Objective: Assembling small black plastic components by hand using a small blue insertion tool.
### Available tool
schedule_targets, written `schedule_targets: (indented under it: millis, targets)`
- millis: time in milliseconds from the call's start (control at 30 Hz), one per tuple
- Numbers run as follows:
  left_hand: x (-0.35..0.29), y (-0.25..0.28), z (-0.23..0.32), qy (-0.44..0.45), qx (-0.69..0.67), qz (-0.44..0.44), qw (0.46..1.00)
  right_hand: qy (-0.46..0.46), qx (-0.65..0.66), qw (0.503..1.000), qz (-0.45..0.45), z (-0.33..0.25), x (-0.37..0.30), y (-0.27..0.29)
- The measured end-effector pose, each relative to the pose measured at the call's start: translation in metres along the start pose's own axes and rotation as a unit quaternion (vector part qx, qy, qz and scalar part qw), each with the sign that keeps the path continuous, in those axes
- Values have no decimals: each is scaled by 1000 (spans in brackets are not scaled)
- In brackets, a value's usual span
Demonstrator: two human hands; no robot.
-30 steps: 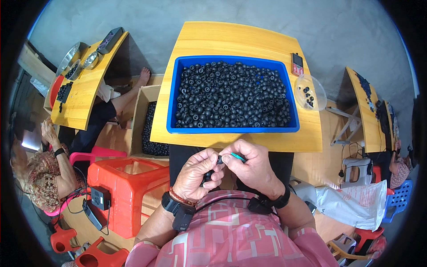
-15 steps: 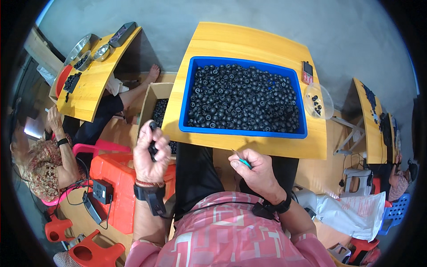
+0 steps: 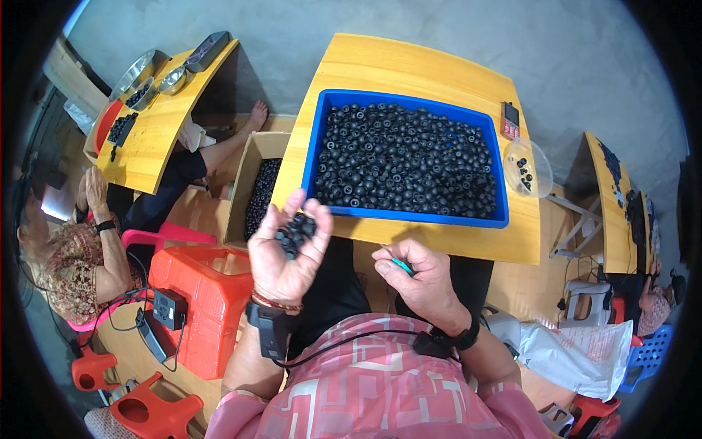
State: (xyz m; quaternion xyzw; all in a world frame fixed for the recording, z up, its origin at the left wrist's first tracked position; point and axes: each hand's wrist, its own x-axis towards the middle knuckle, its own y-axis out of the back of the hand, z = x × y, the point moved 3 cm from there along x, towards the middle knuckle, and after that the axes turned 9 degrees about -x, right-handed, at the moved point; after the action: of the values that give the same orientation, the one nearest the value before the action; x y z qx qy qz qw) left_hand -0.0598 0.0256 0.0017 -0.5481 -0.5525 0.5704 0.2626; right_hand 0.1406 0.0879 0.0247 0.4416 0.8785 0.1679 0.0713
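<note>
My left hand (image 3: pixel 272 265) is palm up with curled fingers, cupping several small black round pieces (image 3: pixel 295 235) with holes in them. It is just off the near left corner of a blue tray (image 3: pixel 409 217) heaped with the same black pieces (image 3: pixel 398 161). My right hand (image 3: pixel 431 282), below the table's front edge, pinches a small tool with a teal handle (image 3: pixel 401 268) between thumb and fingers. A thin tip sticks out from it toward the left. The two hands are apart.
The tray sits on a wooden table (image 3: pixel 409 58). A clear bowl (image 3: pixel 542 175) with a few pieces and a phone (image 3: pixel 510 121) are at its right. A cardboard box (image 3: pixel 246 161) of pieces stands at the left, near a red stool (image 3: pixel 212 293). Another person (image 3: pixel 80 263) sits farther left.
My left hand has moved right from beside the box toward the tray corner, its fingers loosening so the black pieces show in the palm. My right hand has barely moved.
</note>
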Motion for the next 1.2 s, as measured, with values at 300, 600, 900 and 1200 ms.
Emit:
schedule_targets:
  millis: [300, 600, 900, 1200]
  targets:
    - [-4, 23, -63, 107, 56, -41, 992, 132, -19, 991, 32, -6, 5, -7]
    - [-5, 30, -70, 114, 93, 16, 989, 124, -138, 983, 2, -4, 5, 6]
    - [-3, 47, -59, 211, 122, 47, 969, -9, 117, 991, 63, 5, 6, 14]
    - [-11, 38, -76, 188, 207, 6, 960, 113, 24, 984, 135, 7, -2, 1]
